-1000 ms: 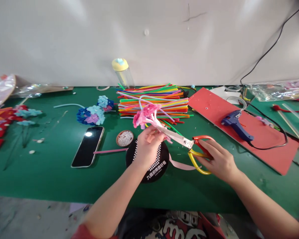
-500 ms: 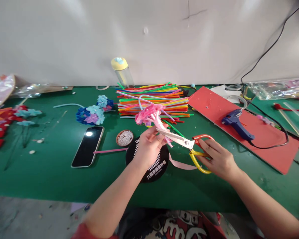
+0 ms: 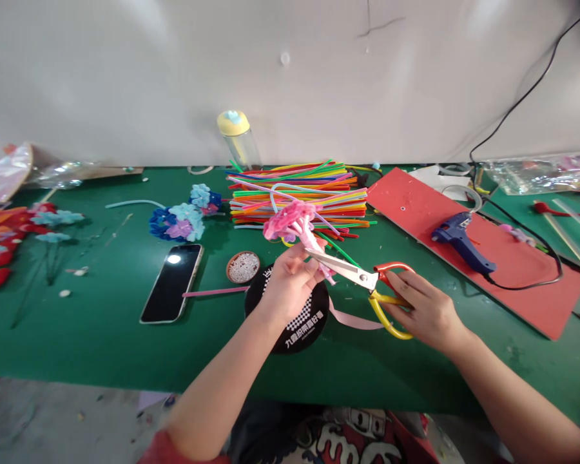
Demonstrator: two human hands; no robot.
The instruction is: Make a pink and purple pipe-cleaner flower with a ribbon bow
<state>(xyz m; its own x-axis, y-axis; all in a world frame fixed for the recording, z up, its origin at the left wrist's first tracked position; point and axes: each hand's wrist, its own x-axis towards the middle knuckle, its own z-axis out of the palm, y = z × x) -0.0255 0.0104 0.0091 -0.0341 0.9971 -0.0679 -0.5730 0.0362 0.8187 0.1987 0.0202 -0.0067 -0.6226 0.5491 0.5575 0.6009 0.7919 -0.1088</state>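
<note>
My left hand [image 3: 287,283] is closed round the stem of a pink pipe-cleaner flower [image 3: 290,222], held up above the green table [image 3: 101,335]. My right hand [image 3: 423,309] grips scissors [image 3: 367,283] with red and yellow handles. Their blades point left and meet the flower's stem just by my left fingers. A pink ribbon [image 3: 352,320] trails from under the hands over a round black disc [image 3: 294,312] with a checkered band.
A pile of coloured pipe cleaners [image 3: 299,193] lies behind the hands. A phone [image 3: 173,281] and a small dish of beads [image 3: 242,267] sit at the left, blue flowers [image 3: 181,222] beyond. A blue glue gun [image 3: 459,241] rests on a red board [image 3: 512,270] at right.
The flower has tilted a little to the right and the scissors have closed in on its stem. Both hands stay in nearly the same place.
</note>
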